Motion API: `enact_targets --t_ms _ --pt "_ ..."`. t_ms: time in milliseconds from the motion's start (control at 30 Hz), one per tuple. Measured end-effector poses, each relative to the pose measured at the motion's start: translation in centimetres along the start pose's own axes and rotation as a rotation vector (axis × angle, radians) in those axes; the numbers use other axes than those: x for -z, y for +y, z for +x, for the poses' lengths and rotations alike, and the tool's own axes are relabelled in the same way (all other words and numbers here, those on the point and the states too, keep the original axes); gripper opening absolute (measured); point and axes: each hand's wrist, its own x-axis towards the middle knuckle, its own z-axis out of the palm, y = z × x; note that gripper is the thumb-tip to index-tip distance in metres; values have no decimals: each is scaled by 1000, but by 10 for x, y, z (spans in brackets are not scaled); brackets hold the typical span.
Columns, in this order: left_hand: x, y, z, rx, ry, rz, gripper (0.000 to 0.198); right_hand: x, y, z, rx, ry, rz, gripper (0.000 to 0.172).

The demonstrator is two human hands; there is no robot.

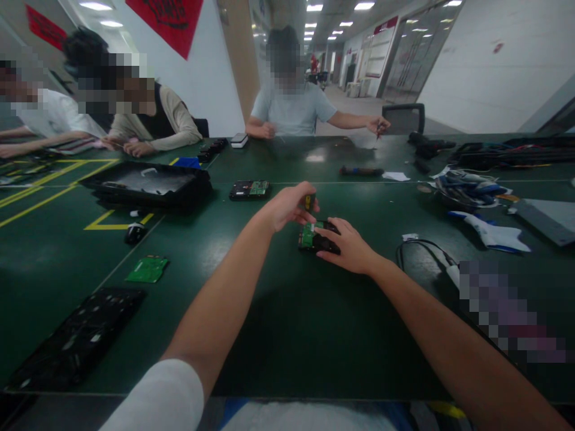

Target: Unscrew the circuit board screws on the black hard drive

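A small black hard drive with a green circuit board (309,235) lies on the dark green table (291,323) in front of me. My right hand (348,246) rests on its right side, fingers curled over the casing and holding it down. My left hand (290,206) hovers just above the drive, fingers closed round a small dark tool with a yellow mark (309,202), its tip pointing down at the board.
A second hard drive (250,190) lies farther back. To the left are a black tray (148,185), a loose green board (147,269), a mouse (134,232) and a black panel (76,338). Cables (426,251) and gloves (492,233) lie right. Other people sit across the table.
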Motion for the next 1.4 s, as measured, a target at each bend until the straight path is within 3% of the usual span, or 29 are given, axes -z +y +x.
enact_targets --t_ms 200,400,633,967,1400 --pt "4 4 -2 7 42 35 35 2 0 0 -12 -29 1 72" --pt "0 4 0 -32 165 51 33 2 1 -1 -11 -29 13 72" --pt "1 0 3 -91 128 130 38 1 0 -1 -7 -20 12 72" --pt "-4 2 -1 16 5 7 33 2 0 -1 -3 -8 16 71" --pt "-4 7 -5 -33 118 112 28 1 1 -1 -7 -24 7 71"
